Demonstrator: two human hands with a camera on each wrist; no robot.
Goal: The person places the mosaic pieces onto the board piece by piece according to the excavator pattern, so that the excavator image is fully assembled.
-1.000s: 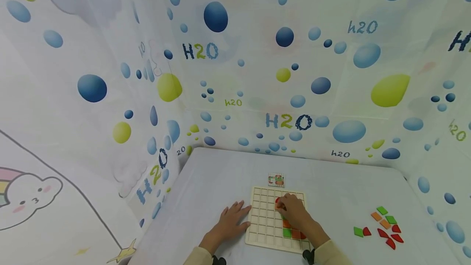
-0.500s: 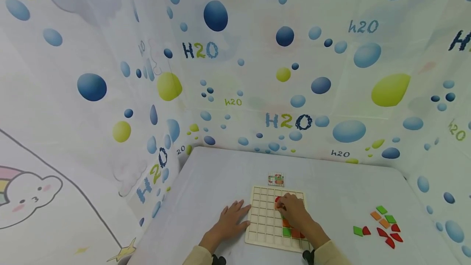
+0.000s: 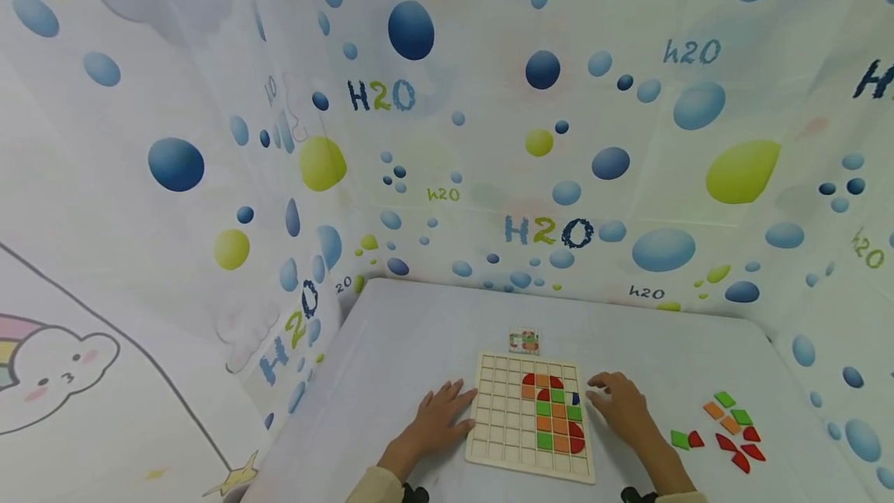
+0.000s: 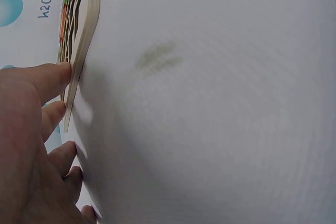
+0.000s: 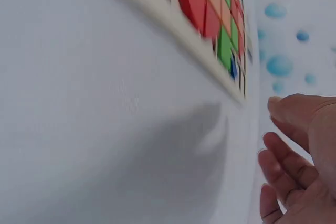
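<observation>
A pale wooden grid board (image 3: 499,418) lies on the table, its right part filled with several red, orange and green tiles (image 3: 559,410) and one small dark blue piece (image 3: 576,398). My left hand (image 3: 440,418) lies flat with spread fingers at the board's left edge; in the left wrist view the thumb and a finger (image 4: 52,80) touch that edge. Just past the board's right edge, my right hand (image 3: 621,406) hovers with loosely bent fingers, apart from the board. The right wrist view shows nothing between its thumb and fingers (image 5: 283,166).
A small picture card (image 3: 524,341) lies behind the board. Loose tiles are scattered at the right: green ones (image 3: 724,400), orange ones (image 3: 713,411) and red rounded ones (image 3: 742,462). A white wall sheet with printed drops (image 3: 475,138) rises behind the white table (image 3: 412,332).
My right hand has left the tile at the board's upper middle and moved right, off the board, uncovering the red, orange and green tiles. My left hand stays put.
</observation>
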